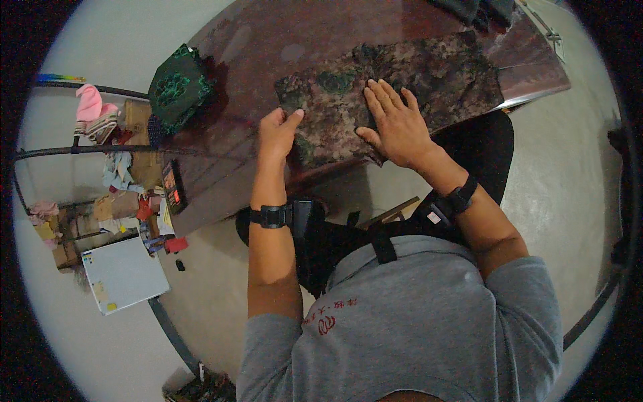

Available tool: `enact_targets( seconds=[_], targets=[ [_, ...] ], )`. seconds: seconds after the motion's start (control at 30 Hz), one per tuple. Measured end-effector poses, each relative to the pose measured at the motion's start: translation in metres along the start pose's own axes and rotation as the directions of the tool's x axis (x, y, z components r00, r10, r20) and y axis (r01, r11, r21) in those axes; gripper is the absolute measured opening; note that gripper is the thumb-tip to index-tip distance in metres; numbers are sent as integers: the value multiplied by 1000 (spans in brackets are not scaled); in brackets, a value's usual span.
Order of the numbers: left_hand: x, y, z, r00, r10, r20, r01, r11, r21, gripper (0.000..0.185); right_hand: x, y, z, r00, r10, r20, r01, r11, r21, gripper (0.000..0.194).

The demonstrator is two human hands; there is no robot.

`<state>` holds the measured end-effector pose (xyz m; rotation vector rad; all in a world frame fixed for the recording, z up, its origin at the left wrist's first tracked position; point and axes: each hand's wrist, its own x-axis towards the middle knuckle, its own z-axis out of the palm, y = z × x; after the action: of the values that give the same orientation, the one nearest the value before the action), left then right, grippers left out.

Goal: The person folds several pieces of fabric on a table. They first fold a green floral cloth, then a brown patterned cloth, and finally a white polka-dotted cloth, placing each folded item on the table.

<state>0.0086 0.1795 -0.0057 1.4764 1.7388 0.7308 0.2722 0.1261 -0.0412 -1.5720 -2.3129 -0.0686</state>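
Note:
A folded, dark floral-patterned cloth (417, 75) lies on the reddish-brown table (261, 55) before me. At the cloth's left edge my left hand (277, 131) is curled, its thumb on top pinching the fabric; its other fingertips are hidden. My right hand (397, 123) rests palm down on the cloth's near middle part, fingers apart and holding nothing. Part of the cloth's near edge hangs slightly over the table's edge below the right hand.
Dark green folded fabric (178, 90) sits at the table's left. A phone-like device with a lit screen (174, 188) lies near the left corner, and dark cloth (477, 12) at the far right. Left of the table stand a rack with garments (95, 115) and a whiteboard (128, 274).

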Motion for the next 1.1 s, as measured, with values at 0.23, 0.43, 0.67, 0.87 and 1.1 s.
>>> enact_targets(
  seconds=[0.23,0.43,0.67,0.87,1.1],
  targets=[
    [0,-20,14,969,15,-245,-56,985,-163,26,13,-9,-20,997,49,53,-54,993,104,66],
    [13,-19,17,982,-165,-89,108,886,-452,32,65,-38,-4,954,-140,-266,193,963,186,61],
    [-3,-2,10,970,-230,-76,190,917,-351,34,74,2,17,994,74,85,-71,997,-36,73],
    [2,-7,14,989,-94,-117,48,937,-347,32,40,49,-12,988,113,-109,-101,989,112,45],
    [-3,-4,13,988,-137,-68,94,895,-437,38,30,71,-20,828,393,-399,-104,808,580,30]
  ],
)
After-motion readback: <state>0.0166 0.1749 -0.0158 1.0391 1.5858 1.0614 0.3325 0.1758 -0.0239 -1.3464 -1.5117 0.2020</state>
